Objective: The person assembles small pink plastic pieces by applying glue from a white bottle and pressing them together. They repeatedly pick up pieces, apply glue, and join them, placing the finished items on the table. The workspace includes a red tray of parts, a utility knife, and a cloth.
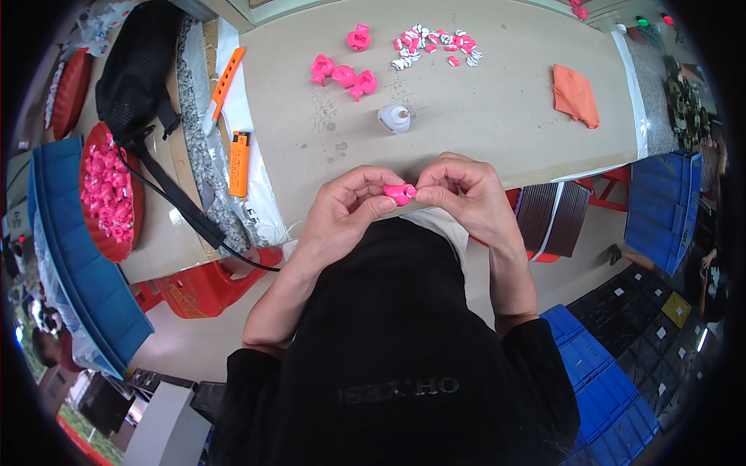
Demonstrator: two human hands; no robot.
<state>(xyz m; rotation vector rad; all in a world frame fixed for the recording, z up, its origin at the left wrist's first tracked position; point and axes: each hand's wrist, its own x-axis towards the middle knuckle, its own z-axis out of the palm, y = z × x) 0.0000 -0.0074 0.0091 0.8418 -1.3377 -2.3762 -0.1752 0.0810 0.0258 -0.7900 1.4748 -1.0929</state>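
Close to the table's near edge, my left hand (346, 206) pinches a small glossy pink plastic piece (398, 194) between thumb and fingers. The thumb and fingertips of my right hand (470, 194) are closed at the piece's right end, where a bit of white shows. Whether they grip the piece itself or a tiny part on it is hidden. Just beyond my hands stands a small white bottle (394, 119). Farther off lie several hollow pink pieces (343, 75) and a scattered group of small pink and white parts (435, 45).
An orange cloth (574, 95) lies at the right of the table (482, 116). On the left are an orange lighter (238, 165), an orange cutter knife (225, 87), a black bag (140, 70) and a red tray (134, 225) of pink pieces. Blue crates (662, 210) stand at the right.
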